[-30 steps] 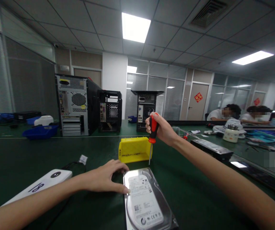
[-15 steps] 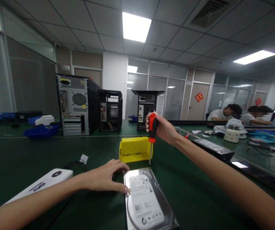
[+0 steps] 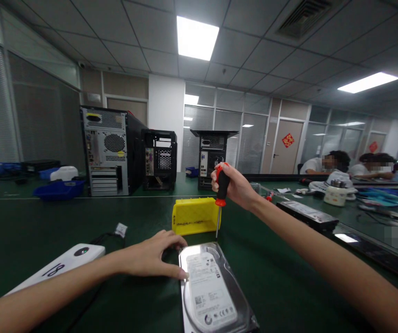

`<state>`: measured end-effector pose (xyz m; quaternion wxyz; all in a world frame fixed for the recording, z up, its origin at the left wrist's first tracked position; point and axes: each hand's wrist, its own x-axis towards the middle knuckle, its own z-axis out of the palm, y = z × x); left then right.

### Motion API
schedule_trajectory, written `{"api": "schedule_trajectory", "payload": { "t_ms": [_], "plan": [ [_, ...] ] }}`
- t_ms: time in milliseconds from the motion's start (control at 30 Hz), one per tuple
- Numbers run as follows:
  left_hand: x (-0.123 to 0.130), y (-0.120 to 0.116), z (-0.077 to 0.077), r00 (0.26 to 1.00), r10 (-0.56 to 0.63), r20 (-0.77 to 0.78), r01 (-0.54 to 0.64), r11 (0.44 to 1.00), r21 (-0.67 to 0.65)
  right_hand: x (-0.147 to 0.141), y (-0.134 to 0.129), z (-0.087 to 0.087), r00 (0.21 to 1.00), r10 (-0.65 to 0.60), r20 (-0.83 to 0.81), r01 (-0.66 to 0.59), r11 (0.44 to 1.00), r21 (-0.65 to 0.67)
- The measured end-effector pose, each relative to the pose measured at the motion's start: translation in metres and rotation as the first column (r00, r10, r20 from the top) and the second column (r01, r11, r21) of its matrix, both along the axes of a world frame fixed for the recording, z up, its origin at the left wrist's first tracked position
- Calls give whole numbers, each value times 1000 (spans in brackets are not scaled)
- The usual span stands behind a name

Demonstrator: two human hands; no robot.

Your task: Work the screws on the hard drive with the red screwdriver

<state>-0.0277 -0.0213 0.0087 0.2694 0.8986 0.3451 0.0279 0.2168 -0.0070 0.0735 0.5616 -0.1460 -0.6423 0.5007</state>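
A silver hard drive point(image 3: 211, 289) with a white label lies on the green table at the bottom centre. My left hand point(image 3: 153, 254) grips its left edge, thumb on the top face and fingers around the far left corner. Wrapped round the handle of a red and black screwdriver point(image 3: 222, 187) is my right hand point(image 3: 235, 185). The screwdriver stands nearly upright, its tip at the far right corner of the drive. Just behind the drive is a yellow bin point(image 3: 195, 217), partly behind the screwdriver shaft.
Computer cases point(image 3: 107, 152) stand at the back left and centre. A white device marked 18 point(image 3: 60, 263) lies left, beside a cable. Another drive point(image 3: 308, 215) and a jar point(image 3: 335, 194) are at the right. People sit at the far right. A blue tray point(image 3: 60, 189) is back left.
The screwdriver handle has turned in my right hand, so less red shows towards me. My left hand and the drive are in the same place.
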Motion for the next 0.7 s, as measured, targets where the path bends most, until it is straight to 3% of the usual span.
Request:
{"api": "schedule_trajectory", "payload": {
  "t_ms": [367, 700],
  "plan": [
    [0, 0, 1, 1000, 2, 1, -2, 1000, -5, -2, 1, -1, 998, 51, -39, -51, 999, -14],
    [3, -4, 2, 1000, -6, 9, 6, 1000, 15, -6, 3, -3, 986, -159, -41, 160, 987, 25]
  ]
}}
